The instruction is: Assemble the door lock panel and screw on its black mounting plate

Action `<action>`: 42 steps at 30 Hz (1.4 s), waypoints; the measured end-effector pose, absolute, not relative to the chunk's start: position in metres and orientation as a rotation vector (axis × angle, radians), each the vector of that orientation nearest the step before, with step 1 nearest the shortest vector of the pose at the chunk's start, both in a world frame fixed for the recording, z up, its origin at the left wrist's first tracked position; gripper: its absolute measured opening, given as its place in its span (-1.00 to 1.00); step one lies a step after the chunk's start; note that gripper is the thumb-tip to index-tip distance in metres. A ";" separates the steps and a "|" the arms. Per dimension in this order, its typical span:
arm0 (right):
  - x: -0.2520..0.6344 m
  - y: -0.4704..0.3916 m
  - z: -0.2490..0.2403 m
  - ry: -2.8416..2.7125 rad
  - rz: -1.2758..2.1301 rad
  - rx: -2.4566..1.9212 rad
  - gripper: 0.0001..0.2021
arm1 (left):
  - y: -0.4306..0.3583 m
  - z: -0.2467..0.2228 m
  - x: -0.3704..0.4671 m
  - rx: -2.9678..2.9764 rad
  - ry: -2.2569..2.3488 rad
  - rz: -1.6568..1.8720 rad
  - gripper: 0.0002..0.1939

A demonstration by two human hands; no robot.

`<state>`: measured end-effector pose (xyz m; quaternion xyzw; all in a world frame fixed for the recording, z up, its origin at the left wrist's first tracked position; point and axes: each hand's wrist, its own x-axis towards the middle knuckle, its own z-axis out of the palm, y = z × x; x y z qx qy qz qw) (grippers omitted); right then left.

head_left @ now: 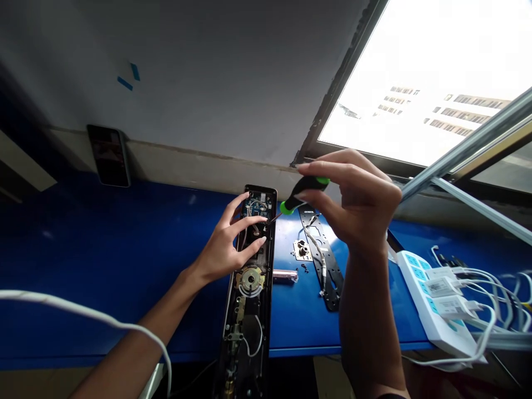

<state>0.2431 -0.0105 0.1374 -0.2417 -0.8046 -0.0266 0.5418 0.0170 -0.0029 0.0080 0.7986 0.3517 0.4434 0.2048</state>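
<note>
A long black device housing lies opened on the blue table, its near end reaching past the front edge. Inside it are a blue circuit board, a round metal part and thin wires. My left hand rests on the housing's upper part with fingers spread, fingertips around the board. My right hand grips a green and black screwdriver by its handle. The tilted shaft points down-left, its tip at the housing's right edge beside my left index finger; whether it sits on a screw cannot be made out.
Right of the housing lie a black perforated plate with a cable, a small square metal part, several tiny screws and a pinkish cylinder. A phone leans on the wall. A white power strip holds several plugs.
</note>
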 end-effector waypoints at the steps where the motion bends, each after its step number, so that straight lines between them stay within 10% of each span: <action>1: 0.243 -0.010 0.137 -1.899 -0.101 -0.571 -0.71 | -0.003 0.008 0.017 2.225 0.986 1.237 -0.65; 42: 0.237 -0.018 0.137 -1.917 -0.091 -0.711 -0.74 | -0.002 0.004 0.019 2.212 0.999 1.282 -0.66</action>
